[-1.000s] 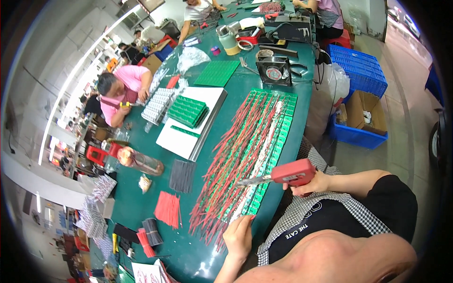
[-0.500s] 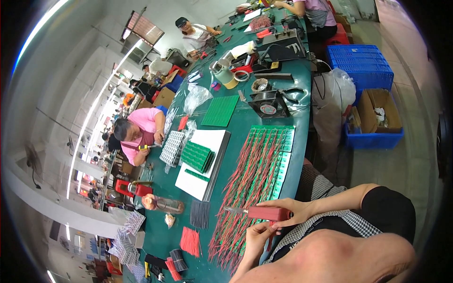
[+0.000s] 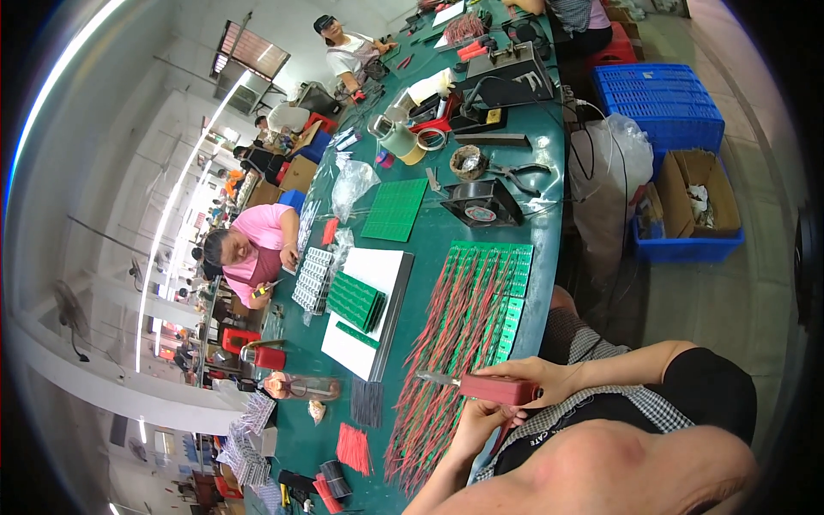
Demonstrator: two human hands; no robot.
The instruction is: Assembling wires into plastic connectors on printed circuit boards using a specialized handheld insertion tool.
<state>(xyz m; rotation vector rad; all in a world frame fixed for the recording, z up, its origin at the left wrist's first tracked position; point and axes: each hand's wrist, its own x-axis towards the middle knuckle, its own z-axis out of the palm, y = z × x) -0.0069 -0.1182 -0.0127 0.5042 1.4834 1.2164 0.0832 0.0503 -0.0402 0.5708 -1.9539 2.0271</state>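
My right hand (image 3: 534, 378) is wrapped over a red box-shaped hand tool (image 3: 498, 390) with a narrow greyish tip (image 3: 436, 377) pointing left. Just below it, my left hand (image 3: 482, 424) has its fingers curled against a small red part under the tool; what they pinch is mostly hidden. The tip hovers over, or close to, a long bundle of red and dark wires (image 3: 438, 369). These wires spread across green circuit boards (image 3: 513, 283), laid in a panel at the table's near edge. I cannot tell whether the tip touches any wire.
On the green table (image 3: 403, 232) stand a white slab (image 3: 356, 352) with stacked green boards (image 3: 354, 299), red tubing pieces (image 3: 353, 450), dark tubing pieces (image 3: 366, 403), a bottle (image 3: 313, 388) and a small black fan (image 3: 482, 203). Opposite, a pink-sleeved person works. Blue crates (image 3: 657, 107) stand on the floor at right.
The whole view has shifted slightly. My hands and the red tool keep nearly the same pose over the wires. The person in pink opposite has raised their head a little.
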